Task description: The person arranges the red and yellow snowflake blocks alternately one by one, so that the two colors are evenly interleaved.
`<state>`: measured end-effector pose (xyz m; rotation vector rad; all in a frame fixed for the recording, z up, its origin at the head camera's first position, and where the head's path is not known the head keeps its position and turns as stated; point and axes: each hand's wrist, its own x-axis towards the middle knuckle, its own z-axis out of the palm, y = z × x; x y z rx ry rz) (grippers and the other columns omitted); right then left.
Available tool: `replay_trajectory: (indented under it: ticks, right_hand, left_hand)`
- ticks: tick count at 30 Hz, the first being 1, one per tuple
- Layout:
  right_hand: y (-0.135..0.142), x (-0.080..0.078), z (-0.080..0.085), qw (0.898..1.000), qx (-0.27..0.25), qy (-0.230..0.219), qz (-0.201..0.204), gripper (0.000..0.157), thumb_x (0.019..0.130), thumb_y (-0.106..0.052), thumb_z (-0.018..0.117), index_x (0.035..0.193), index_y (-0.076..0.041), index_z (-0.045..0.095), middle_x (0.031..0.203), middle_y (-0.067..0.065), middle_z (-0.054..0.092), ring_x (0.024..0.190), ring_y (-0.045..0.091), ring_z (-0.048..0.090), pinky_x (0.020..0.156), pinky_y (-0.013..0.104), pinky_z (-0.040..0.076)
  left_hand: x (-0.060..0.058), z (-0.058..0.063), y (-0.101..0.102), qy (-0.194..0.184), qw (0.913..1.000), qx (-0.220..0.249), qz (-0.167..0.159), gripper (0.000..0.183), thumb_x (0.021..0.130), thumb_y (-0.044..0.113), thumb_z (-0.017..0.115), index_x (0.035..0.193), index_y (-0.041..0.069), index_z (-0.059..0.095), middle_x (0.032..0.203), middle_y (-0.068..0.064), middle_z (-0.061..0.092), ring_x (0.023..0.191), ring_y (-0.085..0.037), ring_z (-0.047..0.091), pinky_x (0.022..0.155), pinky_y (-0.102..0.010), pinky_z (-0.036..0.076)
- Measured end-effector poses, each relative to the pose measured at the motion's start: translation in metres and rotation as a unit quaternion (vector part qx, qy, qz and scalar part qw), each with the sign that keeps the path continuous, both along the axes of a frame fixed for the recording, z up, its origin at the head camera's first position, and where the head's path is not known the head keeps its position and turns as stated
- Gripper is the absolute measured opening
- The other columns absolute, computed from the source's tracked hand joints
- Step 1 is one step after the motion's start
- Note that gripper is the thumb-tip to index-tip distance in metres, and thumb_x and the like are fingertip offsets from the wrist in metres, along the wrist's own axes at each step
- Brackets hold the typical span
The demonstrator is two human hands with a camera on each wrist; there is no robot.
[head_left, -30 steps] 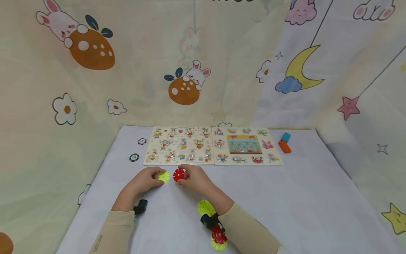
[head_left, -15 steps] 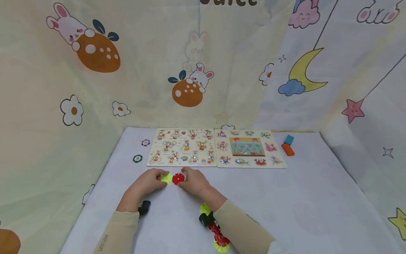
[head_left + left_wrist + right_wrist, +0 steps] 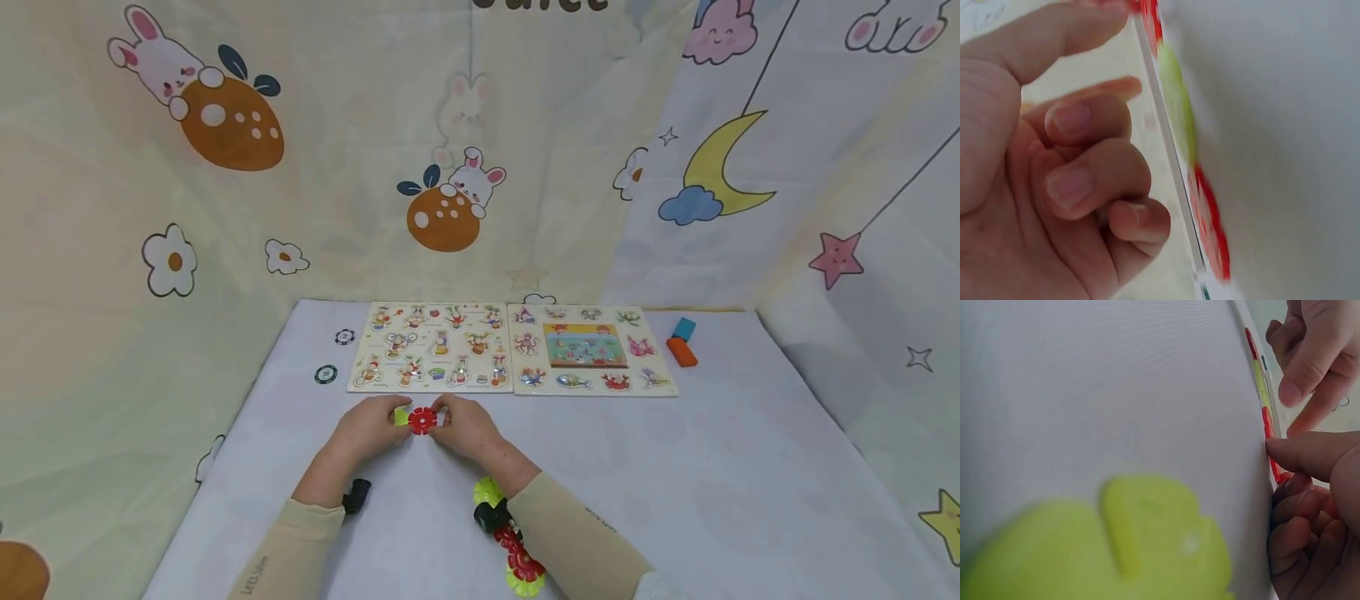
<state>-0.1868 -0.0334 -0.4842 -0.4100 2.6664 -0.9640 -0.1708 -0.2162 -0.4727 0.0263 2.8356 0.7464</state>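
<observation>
My left hand (image 3: 372,427) grips a yellow-green interlocking plastic disc (image 3: 401,416) by its rim, mostly covering it. Against its right edge sits a red slotted disc (image 3: 422,421), pinched between thumb and finger of my right hand (image 3: 467,429). In the left wrist view, another red disc (image 3: 1211,219) lies in line beyond the yellow-green one (image 3: 1177,103), under my left palm; the head view hides it. The right wrist view shows my right thumb on the near red disc (image 3: 1270,434). Whether the slots are engaged, I cannot tell.
A chain of red and yellow-green discs (image 3: 526,568) lies beside my right forearm, partly hidden by the wrist camera (image 3: 491,517). Two picture puzzle boards (image 3: 431,346) stand behind the hands. Poker chips (image 3: 326,374) lie left, orange (image 3: 682,352) and blue blocks (image 3: 684,328) right.
The gap between the yellow-green and red discs has closed, and they now meet. My left hand has moved right towards my right hand and covers more of the yellow-green disc.
</observation>
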Motion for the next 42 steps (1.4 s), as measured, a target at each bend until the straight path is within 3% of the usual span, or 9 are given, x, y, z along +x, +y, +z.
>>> replay_trajectory:
  ticks: [4,12,24,34,42]
  right_hand:
    - [0.0,0.001,-0.001,1.0,-0.003,0.006,0.002,0.032,0.083,-0.026,0.073,0.111,-0.017,0.06,0.067,-0.003,0.052,0.057,0.011,0.046,0.05,0.025,0.037]
    - [0.012,0.004,0.012,0.999,-0.012,-0.011,0.042,0.036,0.086,-0.028,0.069,0.117,-0.015,0.058,0.068,-0.002,0.053,0.058,0.011,0.047,0.051,0.025,0.038]
    - [0.057,0.034,0.051,0.996,-0.02,-0.044,0.07,0.042,0.086,-0.032,0.069,0.123,-0.017,0.057,0.076,-0.002,0.054,0.063,0.014,0.05,0.055,0.026,0.043]
    - [0.095,0.069,0.041,0.994,-0.013,-0.084,0.066,0.042,0.079,-0.028,0.077,0.116,-0.017,0.061,0.074,-0.002,0.054,0.059,0.014,0.051,0.05,0.027,0.044]
    - [0.11,0.077,0.025,0.997,0.049,-0.049,0.046,0.043,0.071,-0.033,0.082,0.105,-0.015,0.062,0.072,-0.006,0.053,0.067,0.013,0.049,0.057,0.027,0.045]
  left_hand:
    - [0.005,-0.002,0.011,0.009,0.9999,-0.002,-0.013,0.051,0.08,0.03,0.075,0.127,0.017,0.061,0.118,-0.005,0.062,0.094,-0.02,0.056,0.081,-0.044,0.047]
    - [0.006,-0.002,0.012,-0.005,0.9995,0.028,-0.011,0.048,0.082,0.029,0.074,0.127,0.021,0.062,0.122,-0.005,0.06,0.098,-0.021,0.054,0.084,-0.044,0.045]
    - [0.001,-0.004,0.007,-0.03,0.9989,0.035,0.006,0.049,0.081,0.035,0.074,0.128,0.029,0.061,0.13,-0.007,0.055,0.109,-0.026,0.049,0.089,-0.049,0.042]
    - [0.0,-0.008,0.004,-0.034,0.9985,0.043,0.003,0.047,0.08,0.034,0.074,0.126,0.029,0.062,0.129,-0.009,0.055,0.101,-0.023,0.05,0.085,-0.043,0.043]
    - [-0.001,-0.008,0.005,-0.036,0.9981,0.05,0.002,0.047,0.08,0.035,0.074,0.125,0.029,0.063,0.128,-0.008,0.056,0.101,-0.022,0.05,0.085,-0.043,0.043]
